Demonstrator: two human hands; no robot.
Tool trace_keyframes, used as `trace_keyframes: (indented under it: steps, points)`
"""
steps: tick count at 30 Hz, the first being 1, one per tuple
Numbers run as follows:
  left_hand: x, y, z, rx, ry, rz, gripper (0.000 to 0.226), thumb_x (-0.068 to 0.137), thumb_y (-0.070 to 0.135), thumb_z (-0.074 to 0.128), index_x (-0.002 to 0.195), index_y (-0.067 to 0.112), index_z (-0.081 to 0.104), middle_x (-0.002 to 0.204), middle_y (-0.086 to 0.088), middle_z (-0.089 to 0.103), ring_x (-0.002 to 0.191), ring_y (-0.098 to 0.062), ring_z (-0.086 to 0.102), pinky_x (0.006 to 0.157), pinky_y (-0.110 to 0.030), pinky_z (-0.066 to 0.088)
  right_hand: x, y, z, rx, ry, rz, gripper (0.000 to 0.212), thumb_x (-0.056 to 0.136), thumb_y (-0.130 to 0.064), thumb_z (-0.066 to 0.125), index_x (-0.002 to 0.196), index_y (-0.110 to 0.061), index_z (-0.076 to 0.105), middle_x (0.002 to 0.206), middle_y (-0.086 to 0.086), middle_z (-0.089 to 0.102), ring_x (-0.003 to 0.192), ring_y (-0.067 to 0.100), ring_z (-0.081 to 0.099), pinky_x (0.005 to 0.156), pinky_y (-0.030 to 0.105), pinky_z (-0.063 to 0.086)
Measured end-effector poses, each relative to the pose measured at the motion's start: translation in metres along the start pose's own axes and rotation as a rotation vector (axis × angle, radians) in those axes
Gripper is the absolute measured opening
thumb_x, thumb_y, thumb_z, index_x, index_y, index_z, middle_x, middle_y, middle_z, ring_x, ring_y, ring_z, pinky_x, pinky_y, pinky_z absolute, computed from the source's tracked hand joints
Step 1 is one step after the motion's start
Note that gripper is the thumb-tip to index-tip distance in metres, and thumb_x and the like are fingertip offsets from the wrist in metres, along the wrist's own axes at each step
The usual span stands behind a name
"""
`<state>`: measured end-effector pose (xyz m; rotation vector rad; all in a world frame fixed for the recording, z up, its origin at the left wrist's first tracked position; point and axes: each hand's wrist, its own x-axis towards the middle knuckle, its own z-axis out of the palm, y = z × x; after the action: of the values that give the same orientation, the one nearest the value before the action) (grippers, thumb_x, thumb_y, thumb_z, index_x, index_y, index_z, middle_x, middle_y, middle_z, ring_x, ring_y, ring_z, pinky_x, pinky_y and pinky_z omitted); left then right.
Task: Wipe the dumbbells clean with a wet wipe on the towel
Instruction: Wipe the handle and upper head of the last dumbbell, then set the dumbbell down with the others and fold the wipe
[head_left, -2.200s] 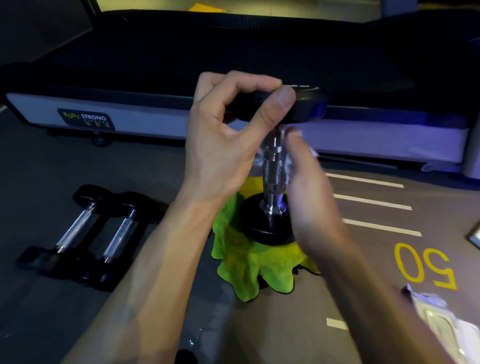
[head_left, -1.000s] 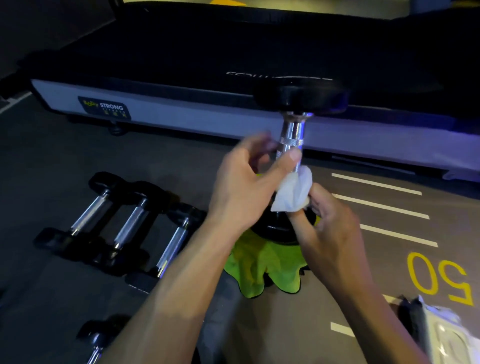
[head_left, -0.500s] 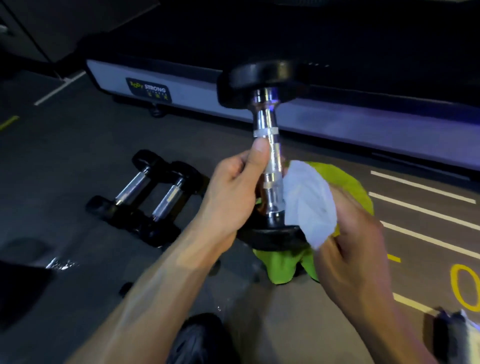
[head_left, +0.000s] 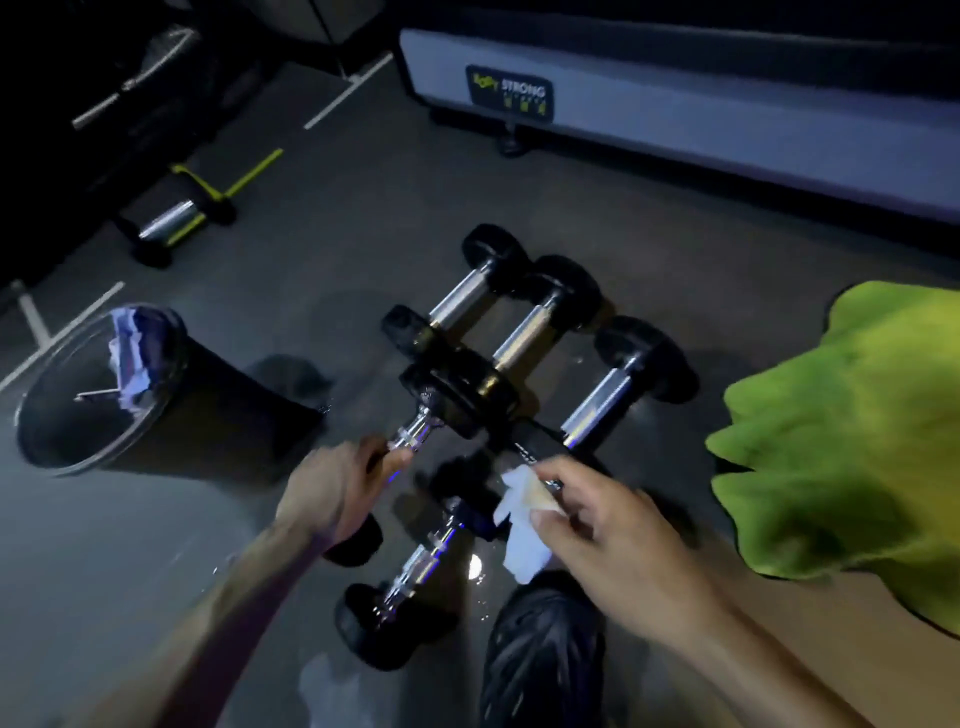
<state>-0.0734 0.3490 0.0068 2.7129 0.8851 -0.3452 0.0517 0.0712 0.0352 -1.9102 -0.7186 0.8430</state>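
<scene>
the left hand (head_left: 332, 493) is gripping the chrome handle of a held dumbbell (head_left: 457, 400), fingers curled round the bar near its lower end. this dumbbell is lying at a slant, its upper black head over the near ends of the row of dumbbells (head_left: 545, 322) on the floor (head_left: 311, 234); whether it is touching them cannot be told. the right hand (head_left: 608, 530) is pinching a white wet wipe (head_left: 519, 525) between thumb and fingertips, the other fingers lying loosely spread, just right of the left hand and above another dumbbell (head_left: 415, 571) that is lying on the floor close to the person. the wipe is hanging crumpled from the fingers, not touching the held bar.

three dumbbells in the row are lying side by side in the middle of the floor, chrome bars parallel and black heads near one another. the green towel (head_left: 841, 441) is lying bunched towards the right edge of the floor, apart from the dumbbells, with nothing resting on it. a black bin (head_left: 171, 400) is standing towards the left edge, with crumpled white pieces inside. a grey treadmill base (head_left: 727, 119) is running along the far edge. a dark shoe (head_left: 540, 654) is showing at the near edge, below the right hand.
</scene>
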Motion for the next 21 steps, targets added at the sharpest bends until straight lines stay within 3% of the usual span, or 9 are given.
trace_keyframes:
  steps: [3, 6, 11, 15, 17, 19, 20, 21]
  points:
    - [0.010, -0.030, 0.012, 0.201, -0.083, -0.043, 0.048, 0.102, 0.069, 0.033, 0.091, 0.029, 0.057, 0.097, -0.009, 0.074, 0.102, -0.036, 0.069, 0.075, -0.035, 0.030, 0.016, 0.006, 0.009, 0.065, -0.066, 0.049, 0.030, 0.095, -0.013, 0.063, 0.107, -0.039, 0.073, 0.099, -0.020, 0.076, 0.092, 0.000, 0.070, 0.091, 0.032, 0.055]
    - [0.020, -0.052, 0.030, 0.245, -0.175, -0.105, 0.048, 0.102, 0.066, 0.040, 0.108, 0.027, 0.067, 0.111, -0.006, 0.076, 0.112, -0.032, 0.069, 0.083, -0.036, 0.038, 0.029, 0.012, 0.015, 0.115, -0.104, 0.133, 0.042, 0.090, -0.011, 0.062, 0.103, -0.048, 0.076, 0.085, -0.020, 0.075, 0.078, -0.001, 0.066, 0.078, 0.023, 0.051]
    - [0.029, -0.074, 0.055, 0.200, -0.227, -0.153, 0.048, 0.102, 0.067, 0.041, 0.111, 0.027, 0.065, 0.115, -0.009, 0.075, 0.114, -0.034, 0.067, 0.089, -0.037, 0.041, 0.045, 0.003, 0.013, 0.308, -0.104, 0.235, 0.038, 0.097, -0.002, 0.052, 0.102, -0.026, 0.081, 0.091, -0.008, 0.079, 0.082, -0.006, 0.071, 0.076, 0.012, 0.050]
    - [0.022, -0.072, 0.061, 0.113, -0.187, -0.186, 0.042, 0.102, 0.063, 0.049, 0.111, 0.025, 0.064, 0.113, -0.008, 0.073, 0.112, -0.035, 0.068, 0.081, -0.036, 0.037, 0.054, -0.002, 0.015, 0.259, -0.003, 0.134, 0.021, 0.094, -0.011, 0.067, 0.093, -0.027, 0.081, 0.093, -0.007, 0.075, 0.083, 0.008, 0.070, 0.079, 0.023, 0.052]
    - [0.016, -0.058, 0.056, -0.029, 0.038, -0.152, 0.042, 0.097, 0.058, 0.054, 0.114, 0.022, 0.066, 0.110, -0.005, 0.070, 0.107, -0.035, 0.068, 0.083, -0.039, 0.048, 0.055, -0.003, 0.016, 0.215, 0.021, 0.100, 0.028, 0.089, -0.004, 0.067, 0.089, -0.030, 0.078, 0.087, -0.007, 0.070, 0.072, 0.015, 0.068, 0.071, 0.025, 0.051]
    - [0.007, -0.023, 0.042, -0.362, 0.305, -0.076, 0.036, 0.093, 0.049, 0.059, 0.115, 0.022, 0.068, 0.106, 0.002, 0.067, 0.100, -0.022, 0.068, 0.085, -0.038, 0.053, 0.055, -0.007, 0.017, 0.153, 0.010, 0.058, 0.035, 0.087, -0.002, 0.065, 0.092, -0.035, 0.073, 0.081, -0.011, 0.067, 0.066, 0.013, 0.062, 0.066, 0.025, 0.049]
    - [0.002, 0.001, 0.032, -0.584, 0.335, -0.055, 0.032, 0.093, 0.044, 0.062, 0.115, 0.023, 0.068, 0.108, 0.004, 0.068, 0.100, -0.014, 0.067, 0.087, -0.031, 0.053, 0.055, -0.010, 0.016, 0.126, -0.004, 0.036, 0.037, 0.086, -0.004, 0.065, 0.096, -0.039, 0.071, 0.082, -0.013, 0.067, 0.068, 0.011, 0.062, 0.067, 0.026, 0.050]
    - [-0.002, 0.026, 0.019, -0.807, 0.254, -0.024, 0.032, 0.093, 0.040, 0.063, 0.119, 0.022, 0.068, 0.115, 0.002, 0.070, 0.104, -0.009, 0.067, 0.089, -0.024, 0.052, 0.054, -0.014, 0.015, 0.118, -0.019, 0.029, 0.038, 0.084, -0.007, 0.064, 0.099, -0.041, 0.068, 0.086, -0.013, 0.068, 0.073, 0.011, 0.063, 0.069, 0.028, 0.054]
